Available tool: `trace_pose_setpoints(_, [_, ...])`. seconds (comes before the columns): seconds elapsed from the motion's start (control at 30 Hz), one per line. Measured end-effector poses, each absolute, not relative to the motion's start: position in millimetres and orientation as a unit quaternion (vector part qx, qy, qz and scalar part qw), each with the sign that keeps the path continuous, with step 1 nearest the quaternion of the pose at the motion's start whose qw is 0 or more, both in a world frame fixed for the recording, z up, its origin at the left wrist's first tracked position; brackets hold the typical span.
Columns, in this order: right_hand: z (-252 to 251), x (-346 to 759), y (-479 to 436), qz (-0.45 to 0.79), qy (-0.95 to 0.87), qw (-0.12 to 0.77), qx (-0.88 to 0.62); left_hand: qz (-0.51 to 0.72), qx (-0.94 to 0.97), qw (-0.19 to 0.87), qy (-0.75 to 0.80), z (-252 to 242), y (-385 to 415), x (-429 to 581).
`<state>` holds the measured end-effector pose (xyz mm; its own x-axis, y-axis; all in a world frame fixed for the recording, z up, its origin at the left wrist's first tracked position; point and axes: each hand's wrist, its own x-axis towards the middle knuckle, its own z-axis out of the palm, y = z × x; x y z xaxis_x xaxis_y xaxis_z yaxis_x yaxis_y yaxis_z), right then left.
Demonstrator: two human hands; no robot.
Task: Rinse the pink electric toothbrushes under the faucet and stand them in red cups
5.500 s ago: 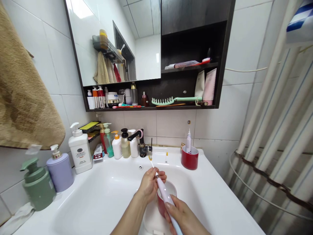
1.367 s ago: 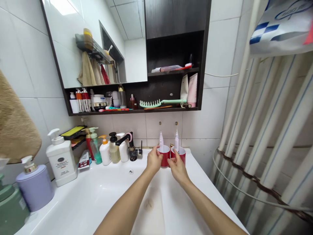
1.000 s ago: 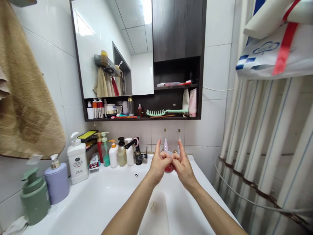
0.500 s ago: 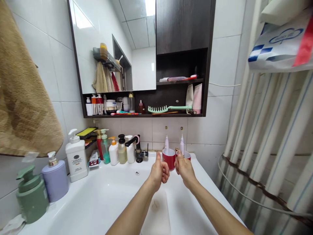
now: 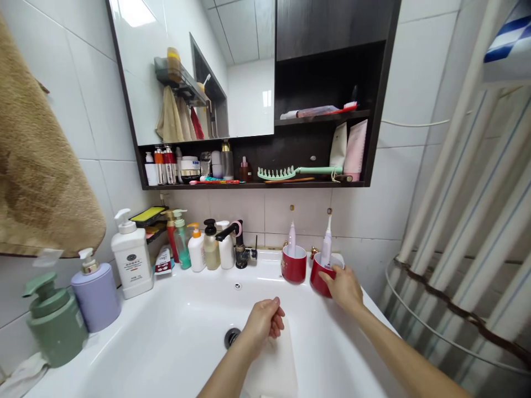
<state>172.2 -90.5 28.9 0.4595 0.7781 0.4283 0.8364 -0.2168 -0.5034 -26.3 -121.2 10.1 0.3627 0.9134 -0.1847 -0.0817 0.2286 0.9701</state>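
My right hand [image 5: 345, 287] grips a red cup [image 5: 318, 283] by its right rim, thumb on the front and fingers partly hidden. The cup tilts slightly; a pale electric toothbrush [image 5: 327, 246] stands in it. Left of it a second red cup [image 5: 293, 268] rests on the sink's back ledge, also with a pale electric toothbrush [image 5: 292, 239] inside. Over the basin hovers my left hand [image 5: 265, 321], its fingers curled in and nothing seen in them. Below that hand, a whitish flat rectangular piece [image 5: 274, 373] lies in the white sink [image 5: 166, 342].
A black faucet [image 5: 240, 249] rises from the back ledge. Several pump bottles [image 5: 131, 260] line the left and back rim. Above hangs a dark mirror cabinet [image 5: 323, 182] holding a green hairbrush [image 5: 290, 173] and tubes. White pipes [image 5: 456, 221] run along the right wall.
My right hand has reached right and closed on the right cup, which now tilts. My left hand has dropped lower over the basin. The view has shifted a little.
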Motion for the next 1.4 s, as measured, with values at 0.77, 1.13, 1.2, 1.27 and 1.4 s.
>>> trace_pose_setpoints(0.77, [-26, 64, -167, 0.155, -0.690, 0.344, -0.618, 0.493, 0.659, 0.393, 0.409, -14, -129, -22])
trace_pose_setpoints(1.13, [-35, 58, -163, 0.150, -0.689, 0.292, -0.646, 0.490, 0.659, 0.326, 0.469, -23, -112, -22])
trace_pose_setpoints(1.2, [-33, 56, -164, 0.148, -0.692, 0.289, -0.645, 0.488, 0.671, 0.318, 0.458, -21, -115, -22])
trace_pose_setpoints(1.27, [-30, 55, -166, 0.151, -0.694, 0.291, -0.642, 0.483, 0.682, 0.316, 0.449, -21, -118, -20])
trace_pose_setpoints(1.4, [-28, 56, -168, 0.147, -0.693, 0.301, -0.638, 0.502, 0.657, 0.325, 0.459, -18, -117, -21])
